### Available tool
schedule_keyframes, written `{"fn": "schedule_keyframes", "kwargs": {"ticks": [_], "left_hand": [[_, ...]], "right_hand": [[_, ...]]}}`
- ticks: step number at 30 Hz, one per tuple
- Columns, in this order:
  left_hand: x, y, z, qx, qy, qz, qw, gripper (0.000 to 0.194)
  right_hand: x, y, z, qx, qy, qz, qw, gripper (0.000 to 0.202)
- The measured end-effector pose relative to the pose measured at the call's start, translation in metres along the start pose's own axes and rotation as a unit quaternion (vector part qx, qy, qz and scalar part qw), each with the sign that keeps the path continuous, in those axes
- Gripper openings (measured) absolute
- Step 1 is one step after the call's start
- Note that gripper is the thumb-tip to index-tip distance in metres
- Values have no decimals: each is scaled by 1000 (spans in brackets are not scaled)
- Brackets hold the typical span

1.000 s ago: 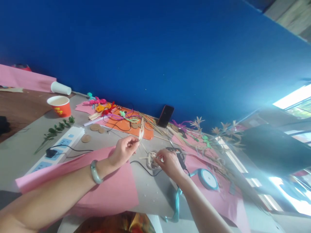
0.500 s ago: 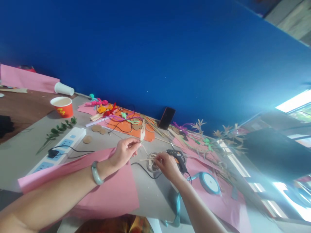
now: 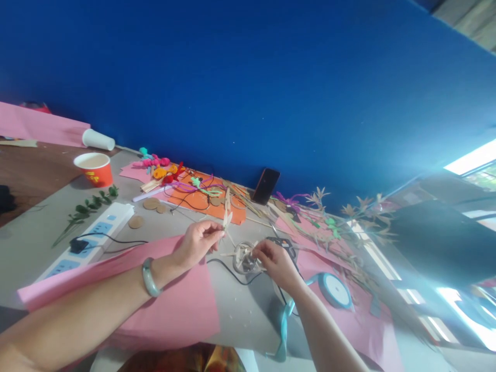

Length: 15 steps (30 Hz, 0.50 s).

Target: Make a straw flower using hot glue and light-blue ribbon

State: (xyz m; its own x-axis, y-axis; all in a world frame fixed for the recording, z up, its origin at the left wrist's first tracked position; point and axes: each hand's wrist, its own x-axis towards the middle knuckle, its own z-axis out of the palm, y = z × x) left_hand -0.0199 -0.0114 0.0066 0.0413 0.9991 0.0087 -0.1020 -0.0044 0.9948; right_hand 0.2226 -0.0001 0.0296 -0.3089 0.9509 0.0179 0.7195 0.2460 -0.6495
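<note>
Pinching pale sprig (image 3: 227, 221) in left fingers (image 3: 214, 237), likely light, brittle, best held low; with right fingers (image 3: 263, 250) narrowed over dish (image 3: 236, 263), can't tell the hold.

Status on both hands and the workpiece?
Left hand: pinching pale leaf piece. Right hand: fingers at round container of pale strips. Black cable runs close beside container.
</note>
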Motion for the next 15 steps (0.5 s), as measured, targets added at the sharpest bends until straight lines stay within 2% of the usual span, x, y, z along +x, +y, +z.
{"fn": "schedule_keyframes", "kwargs": {"ticks": [3, 7, 15], "left_hand": [[1, -3, 0, -9, -8, -4, 1000, 19], [2, -9, 1, -16, -19, -12, 1000, 21], [-1, -3, 5, -42, -40, -20, 998, 21]], "right_hand": [[-2, 0, -3, 30, -12, -1, 999, 18], [-5, -5, -7, 43, 13, -26, 999, 20], [-8, -7, -9, -95, 73, -121, 985, 11]]}}
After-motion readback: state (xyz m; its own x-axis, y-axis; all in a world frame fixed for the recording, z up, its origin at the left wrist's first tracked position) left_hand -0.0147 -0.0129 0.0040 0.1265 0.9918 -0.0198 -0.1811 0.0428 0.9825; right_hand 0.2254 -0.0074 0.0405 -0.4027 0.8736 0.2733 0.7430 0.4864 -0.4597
